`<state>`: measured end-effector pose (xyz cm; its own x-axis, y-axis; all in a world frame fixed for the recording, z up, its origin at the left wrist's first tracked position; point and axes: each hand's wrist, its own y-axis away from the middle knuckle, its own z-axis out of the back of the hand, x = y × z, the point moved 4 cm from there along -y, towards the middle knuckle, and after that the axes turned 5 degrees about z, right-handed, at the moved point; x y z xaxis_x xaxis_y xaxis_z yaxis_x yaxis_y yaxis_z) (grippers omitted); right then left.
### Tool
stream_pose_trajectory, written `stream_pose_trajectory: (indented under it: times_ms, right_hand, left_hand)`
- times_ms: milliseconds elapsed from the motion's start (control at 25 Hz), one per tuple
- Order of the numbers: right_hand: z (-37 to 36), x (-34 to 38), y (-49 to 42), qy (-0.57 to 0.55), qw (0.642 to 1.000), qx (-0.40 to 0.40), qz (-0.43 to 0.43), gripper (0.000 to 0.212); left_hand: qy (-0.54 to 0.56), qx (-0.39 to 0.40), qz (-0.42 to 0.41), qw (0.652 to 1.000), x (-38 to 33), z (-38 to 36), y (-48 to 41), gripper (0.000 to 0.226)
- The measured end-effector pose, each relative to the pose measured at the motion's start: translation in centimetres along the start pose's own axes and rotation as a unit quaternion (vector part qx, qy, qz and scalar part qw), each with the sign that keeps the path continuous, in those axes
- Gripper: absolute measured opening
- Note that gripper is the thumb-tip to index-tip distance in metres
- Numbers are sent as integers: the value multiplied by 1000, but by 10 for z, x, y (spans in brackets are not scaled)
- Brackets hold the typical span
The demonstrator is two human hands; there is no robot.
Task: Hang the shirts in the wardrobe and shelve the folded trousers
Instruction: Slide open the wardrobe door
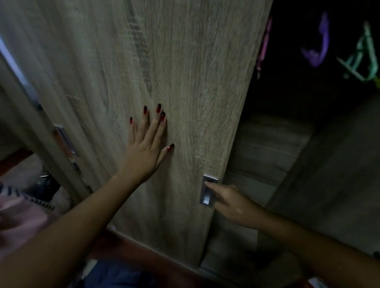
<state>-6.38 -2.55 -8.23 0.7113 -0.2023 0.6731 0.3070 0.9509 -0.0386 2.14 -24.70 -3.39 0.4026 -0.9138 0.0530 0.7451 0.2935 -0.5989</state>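
— What sat closest to the lens?

— The left forearm [56, 236], bare, running up from the lower left corner to the left hand [148, 144]. That hand lay flat on the wardrobe door [168, 56], palm down, fingers straight and a little fanned, grasping nothing. Its long nails were dark red, shading to black at the tips.

— And the door?

— It was a tall, flat panel of pale grey-brown wood grain, matte, with streaks running along its length. Near its right edge a small rectangular metal handle [207, 191] was sunk into the surface.

— The other hand?

— The right hand [230, 202] reached in from the lower right, forefinger stretched out, its tip at the top of the handle. The other fingers were bent beneath it, dim and blurred. I could not tell whether it had hooked the recess or only touched it.

— Where was the wardrobe?

— It filled most of the view. Right of the door its inside stood open and dark, with a shelf [269, 143] of the same grain low down. Higher up hung thin plastic hangers: a pink hanger [264, 43] just beside the door's edge, then a purple hanger [318, 44] and a green hanger [361, 57] further right.

— Any clothes?

— Low on the left lay soft pink cloth [13, 221] with striped cloth [14, 192] above it. Crumpled blue denim [117, 282] lay at the bottom edge, below the door. All of it was too blurred to tell shirts from trousers.
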Motion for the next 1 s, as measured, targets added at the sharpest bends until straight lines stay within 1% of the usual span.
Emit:
stream_pose_trajectory:
  times_ms: [40,80,120,160,200,240,280,400,440,520,640,840,1000]
  right_hand:
    - [4,17,-9,34,999,16,36,52]
    - [8,34,-17,99,991,17,85,55]
    - [13,51,-29,184,971,0,151,59]
    - [21,64,-39,285,931,-34,223,62]
    - [29,74,-51,381,883,-65,266,64]
    - [38,86,-66,451,845,-83,276,68]
    - [46,95,-81,501,816,-95,272,70]
    - [58,112,-118,585,754,-97,284,66]
    - [57,113,-129,605,733,-90,297,64]
    - [50,116,-148,634,704,-78,311,62]
    - [41,126,-170,649,684,-81,325,62]
    - [32,142,-192,658,665,-86,342,62]
    - [27,141,-198,642,682,-87,340,62]
  left_hand:
    - [8,17,19,1000,13,1,2,74]
    - [19,30,46,998,25,4,6,77]
    - [31,41,77,996,40,5,10,82]
    - [47,59,102,992,48,6,13,88]
    - [61,76,121,988,52,5,17,95]
    - [72,92,136,984,55,4,21,102]
    - [86,106,145,980,56,2,24,109]
    - [132,127,174,968,50,-4,23,126]
    - [138,126,192,963,51,-6,20,129]
    - [136,118,232,956,57,-10,14,131]
    - [106,100,275,950,74,-15,9,127]
    - [82,110,289,947,103,-20,6,125]
    - [79,113,294,946,108,-23,5,128]
